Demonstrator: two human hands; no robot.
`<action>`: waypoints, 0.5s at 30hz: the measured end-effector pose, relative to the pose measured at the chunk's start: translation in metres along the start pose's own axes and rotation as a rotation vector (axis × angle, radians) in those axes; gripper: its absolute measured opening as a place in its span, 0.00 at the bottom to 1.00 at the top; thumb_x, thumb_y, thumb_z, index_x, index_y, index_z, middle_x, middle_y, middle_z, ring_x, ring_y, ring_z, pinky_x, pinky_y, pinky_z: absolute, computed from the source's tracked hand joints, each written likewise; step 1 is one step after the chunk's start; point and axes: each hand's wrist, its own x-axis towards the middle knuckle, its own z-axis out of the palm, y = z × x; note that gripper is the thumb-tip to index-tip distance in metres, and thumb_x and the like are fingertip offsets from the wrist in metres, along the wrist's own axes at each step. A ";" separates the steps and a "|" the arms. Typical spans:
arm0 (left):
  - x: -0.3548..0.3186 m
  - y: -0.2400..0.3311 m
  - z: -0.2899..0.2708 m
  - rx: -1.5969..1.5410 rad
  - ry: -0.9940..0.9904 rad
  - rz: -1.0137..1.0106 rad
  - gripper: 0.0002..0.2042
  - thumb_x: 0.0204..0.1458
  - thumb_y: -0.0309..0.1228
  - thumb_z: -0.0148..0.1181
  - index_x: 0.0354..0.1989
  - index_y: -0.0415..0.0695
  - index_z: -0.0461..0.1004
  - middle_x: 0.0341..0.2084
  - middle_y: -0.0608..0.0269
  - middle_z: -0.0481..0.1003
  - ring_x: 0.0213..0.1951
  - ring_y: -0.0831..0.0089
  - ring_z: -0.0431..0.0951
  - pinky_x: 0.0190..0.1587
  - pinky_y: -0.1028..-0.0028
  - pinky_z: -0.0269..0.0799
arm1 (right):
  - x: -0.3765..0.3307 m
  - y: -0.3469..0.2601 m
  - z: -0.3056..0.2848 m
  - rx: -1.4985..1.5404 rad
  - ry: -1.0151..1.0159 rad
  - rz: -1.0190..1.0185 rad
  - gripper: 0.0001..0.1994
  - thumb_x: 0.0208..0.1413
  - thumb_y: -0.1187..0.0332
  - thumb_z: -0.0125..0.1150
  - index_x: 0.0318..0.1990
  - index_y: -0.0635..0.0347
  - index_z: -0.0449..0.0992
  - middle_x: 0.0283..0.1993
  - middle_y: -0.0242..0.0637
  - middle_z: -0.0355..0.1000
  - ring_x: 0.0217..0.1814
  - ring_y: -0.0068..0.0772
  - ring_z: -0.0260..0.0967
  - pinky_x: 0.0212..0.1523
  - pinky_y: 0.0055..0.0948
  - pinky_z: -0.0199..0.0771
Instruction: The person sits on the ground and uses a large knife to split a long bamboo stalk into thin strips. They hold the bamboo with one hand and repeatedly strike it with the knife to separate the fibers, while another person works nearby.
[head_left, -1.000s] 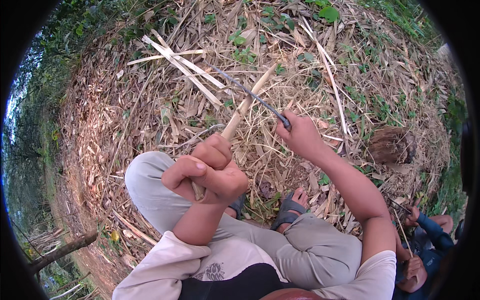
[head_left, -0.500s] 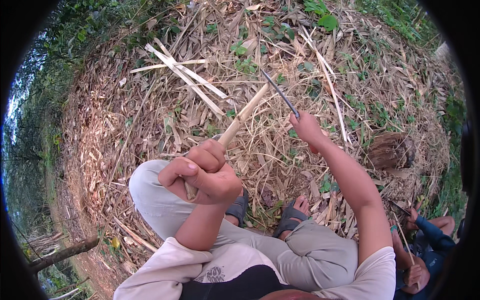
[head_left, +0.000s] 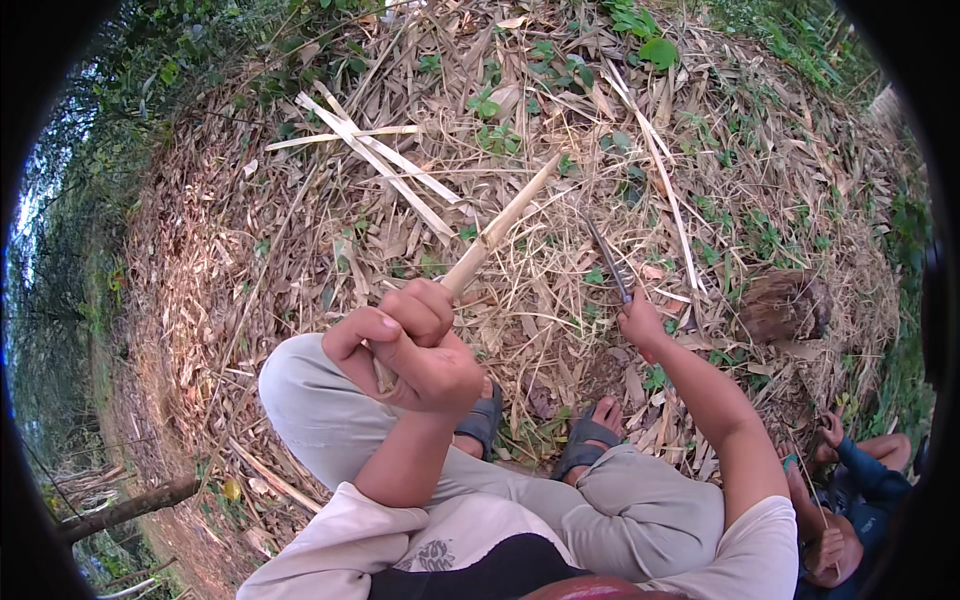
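My left hand is closed in a fist around a pale bamboo stick. The stick points up and away to the right, has a node partway along, and narrows at its far end. Below the fist a short end of it shows. My right hand grips a long, dark-bladed knife, its handle hidden in the fingers. The blade slants up and to the left, apart from the stick and to its right, over the littered ground.
Crossed pale split strips lie at the upper left, and more long strips at the upper right. A brown stump stands right of my forearm. Another person works at the lower right. Dry leaves and shavings cover the ground.
My right hand has moved down and to the right with the knife, and the blade has come away from the stick's far end. My left hand keeps hold of the stick, nearly still.
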 end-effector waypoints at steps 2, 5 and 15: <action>0.001 -0.001 -0.001 0.006 0.005 -0.013 0.02 0.68 0.25 0.40 0.41 0.48 0.59 0.13 0.71 0.52 0.14 0.81 0.47 0.19 0.76 0.49 | -0.002 0.000 0.001 -0.005 0.005 -0.017 0.20 0.55 0.69 0.60 0.53 0.66 0.62 0.40 0.61 0.75 0.45 0.64 0.73 0.47 0.53 0.72; 0.002 0.004 0.002 0.016 0.026 -0.029 0.02 0.68 0.25 0.40 0.41 0.47 0.59 0.13 0.71 0.52 0.14 0.81 0.48 0.19 0.76 0.50 | 0.001 0.004 0.002 -0.021 -0.013 -0.041 0.22 0.55 0.69 0.59 0.55 0.66 0.61 0.40 0.61 0.75 0.45 0.65 0.73 0.47 0.53 0.72; 0.012 0.009 0.000 0.033 0.088 -0.054 0.03 0.68 0.26 0.39 0.43 0.47 0.60 0.14 0.71 0.52 0.15 0.80 0.51 0.21 0.77 0.53 | -0.007 -0.037 0.006 0.314 0.172 0.036 0.25 0.57 0.62 0.56 0.58 0.65 0.61 0.39 0.55 0.75 0.44 0.58 0.74 0.48 0.49 0.71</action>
